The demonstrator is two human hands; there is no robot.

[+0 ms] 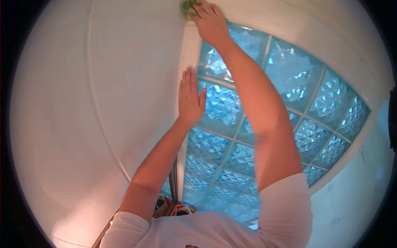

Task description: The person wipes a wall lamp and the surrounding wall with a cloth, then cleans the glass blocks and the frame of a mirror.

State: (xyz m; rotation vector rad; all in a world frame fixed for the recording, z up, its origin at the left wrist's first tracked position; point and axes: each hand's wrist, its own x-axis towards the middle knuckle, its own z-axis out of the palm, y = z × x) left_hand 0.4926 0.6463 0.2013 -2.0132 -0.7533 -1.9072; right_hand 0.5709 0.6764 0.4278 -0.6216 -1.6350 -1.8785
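The high reach could let the soft-looking green cloth (pixel 188 7) slip from the right hand (pixel 210 22), its fingers clamped on it, while the left hand's (pixel 191 101) fingers lie nearly together.

No text, label, brand, number or sign is legible. Faint marks (pixel 330 187) on the pale wall (pixel 351 211), lower right of the frame, are too indistinct to read.

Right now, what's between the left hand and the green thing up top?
In the head view, a bare pale strip separates the left hand and green thing.
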